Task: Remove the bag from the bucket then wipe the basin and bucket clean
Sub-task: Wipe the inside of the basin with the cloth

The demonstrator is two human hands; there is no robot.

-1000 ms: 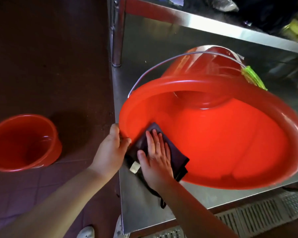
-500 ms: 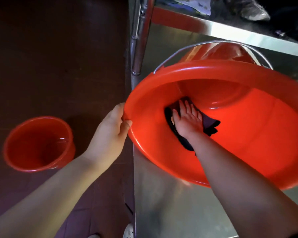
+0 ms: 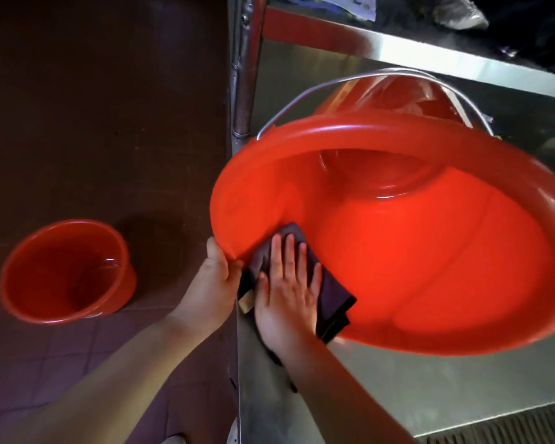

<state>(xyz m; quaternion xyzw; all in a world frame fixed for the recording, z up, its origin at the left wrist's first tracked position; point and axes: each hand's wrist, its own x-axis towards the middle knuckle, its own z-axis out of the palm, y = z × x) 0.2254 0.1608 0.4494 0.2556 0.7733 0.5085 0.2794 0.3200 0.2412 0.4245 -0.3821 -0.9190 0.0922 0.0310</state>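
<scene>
Presently: basin wipe under way at the near-left rim

Nearest, the right hand (image 3: 287, 291) lies flat, fingers spread, pressing a dark cloth (image 3: 329, 301) to the inside wall of the red basin (image 3: 430, 267). The left hand (image 3: 213, 282) pinches the rim, thumb inside. Thin glossy plastic: judged light, flexible and slippery, so the rim is the sound hold. The basin tilts at the near-left corner of the steel table (image 3: 414, 389). Behind it stands a red bucket (image 3: 398, 97) with wire handle. A second red bucket (image 3: 66, 272) sits on the dark tiled floor (image 3: 77, 107), well left.
</scene>
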